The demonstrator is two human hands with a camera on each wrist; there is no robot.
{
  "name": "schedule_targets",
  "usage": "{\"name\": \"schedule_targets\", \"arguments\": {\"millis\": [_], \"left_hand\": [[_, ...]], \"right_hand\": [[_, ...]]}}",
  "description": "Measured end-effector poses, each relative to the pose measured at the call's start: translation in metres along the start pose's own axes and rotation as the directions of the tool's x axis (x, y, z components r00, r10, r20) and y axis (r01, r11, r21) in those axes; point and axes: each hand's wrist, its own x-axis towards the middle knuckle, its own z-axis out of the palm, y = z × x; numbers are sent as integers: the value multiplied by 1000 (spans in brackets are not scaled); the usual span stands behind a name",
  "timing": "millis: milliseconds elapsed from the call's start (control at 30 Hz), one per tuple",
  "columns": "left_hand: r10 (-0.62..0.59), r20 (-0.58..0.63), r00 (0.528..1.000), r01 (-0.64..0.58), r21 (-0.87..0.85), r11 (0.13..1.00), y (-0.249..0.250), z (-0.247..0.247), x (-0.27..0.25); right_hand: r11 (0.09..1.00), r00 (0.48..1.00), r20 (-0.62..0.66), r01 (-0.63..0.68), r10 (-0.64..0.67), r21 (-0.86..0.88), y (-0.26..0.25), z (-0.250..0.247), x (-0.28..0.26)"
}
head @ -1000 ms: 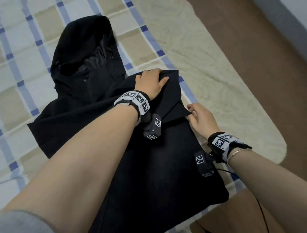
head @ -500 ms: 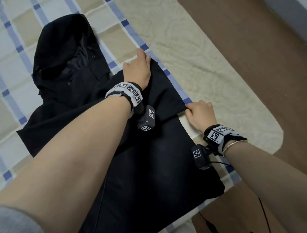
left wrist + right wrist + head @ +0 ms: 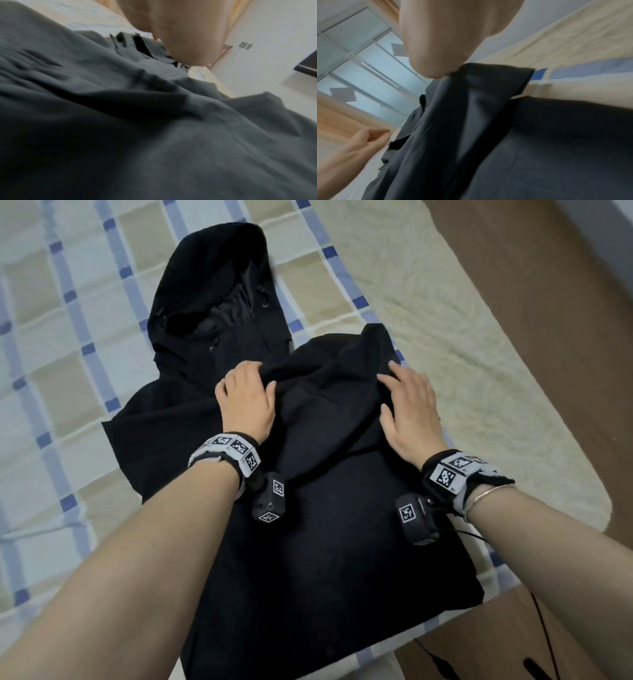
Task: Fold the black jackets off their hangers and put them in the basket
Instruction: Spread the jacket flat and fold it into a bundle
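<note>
From overhead, we grip a folded sleeve of the black hooded fabric jacket near the bed's edge: left hand bunching cloth, right hand flat, fingers relaxed; wrist views show only palms.

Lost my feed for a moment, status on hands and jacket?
Left hand grips a bunched fold of the black jacket. Right hand presses flat on the folded-over sleeve. Jacket on the bed, hood unfolded. No basket or hanger in view.

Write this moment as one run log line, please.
stage: folding | jacket: flat on bed | left hand: grips fabric | right hand: presses sleeve
</note>
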Motion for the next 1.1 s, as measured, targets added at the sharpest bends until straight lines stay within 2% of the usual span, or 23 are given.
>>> {"name": "schedule_targets", "arguments": {"millis": [100,167,233,333,400,467,533,633,667,700,767,833,867,1000,1100], "left_hand": [[-172,132,976,145,196,970,-49,-7,-16],[-300,270,915,236,247,940,-77,-12,-24],[-361,403,841,269,268,925,-100,-14,-32],[-282,597,751,204,197,959,-123,-12,-45],[-196,659,727,170,103,980,-135,-13,-55],[-131,674,727,141,40,989,-145,-12,-63],[-116,638,762,147,4,989,-154,-15,-65],[-216,487,846,302,-105,947,-168,-30,-58],[-253,441,861,341,-133,931,-171,-34,-55],[-275,429,861,366,-146,919,-170,-37,-53],[-266,521,811,380,-121,917,-158,-37,-51],[-259,611,748,410,-119,904,-139,-29,-53],[-273,615,740,437,-131,890,-129,-23,-53],[-368,433,823,471,-158,868,-107,-9,-49],[-414,273,869,479,-246,843,-122,-22,-50]], "right_hand": [[988,991,44,132,-129,-82,-28,13,15],[971,982,96,177,-163,-163,-42,22,24],[952,976,133,200,-172,-231,-52,30,34],[930,976,150,201,-161,-309,-62,39,52],[922,983,149,155,-108,-354,-67,46,64],[915,990,131,95,-47,-393,-69,51,75],[909,995,99,59,-20,-414,-70,52,83],[919,999,38,-13,30,-393,-71,49,93],[927,999,0,-40,43,-372,-73,47,97],[936,998,-40,-63,52,-347,-75,45,102],[949,993,-100,-95,68,-301,-78,42,109],[963,994,-94,-82,60,-256,-81,42,111],[972,997,-67,-59,45,-229,-81,43,110],[982,999,24,-23,28,-188,-72,47,92],[967,994,96,-34,60,-252,-61,49,76]]}}
